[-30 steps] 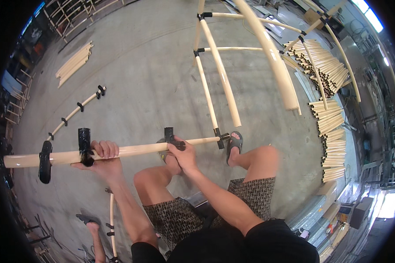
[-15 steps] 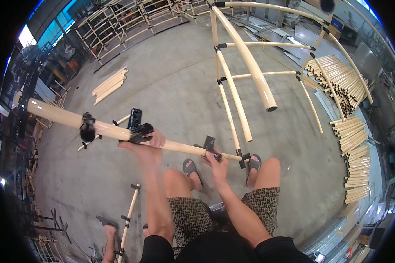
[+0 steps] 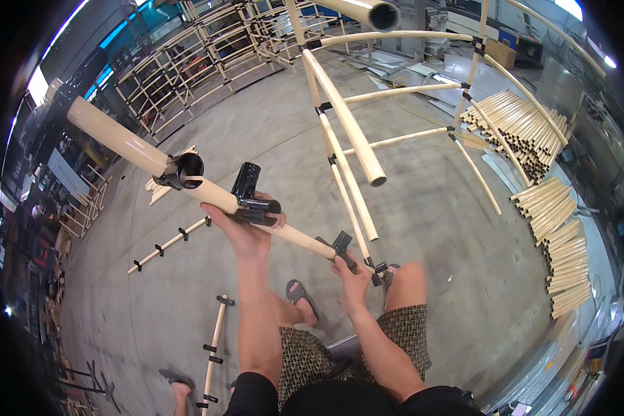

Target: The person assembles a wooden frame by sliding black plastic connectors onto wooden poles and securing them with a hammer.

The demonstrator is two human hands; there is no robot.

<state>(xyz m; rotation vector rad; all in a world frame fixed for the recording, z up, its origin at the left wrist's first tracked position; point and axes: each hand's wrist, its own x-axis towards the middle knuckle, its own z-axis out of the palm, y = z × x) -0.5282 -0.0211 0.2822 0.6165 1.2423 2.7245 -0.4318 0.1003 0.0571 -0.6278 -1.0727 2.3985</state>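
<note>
The left hand (image 3: 246, 232) is clenching the cream pipe (image 3: 128, 147) beside a black clamp (image 3: 251, 197), propping it up, while the right hand (image 3: 350, 274) is grasping its lower end, steadying it.

Both hands (image 3: 295, 253) around a raised cream pipe (image 3: 208, 191) with black clamps (image 3: 251, 195)

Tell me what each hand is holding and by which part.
Both hold one cream pipe. The left hand grips its middle, at a black clamp; the right hand grips its lower end, beside another black clamp.
</note>
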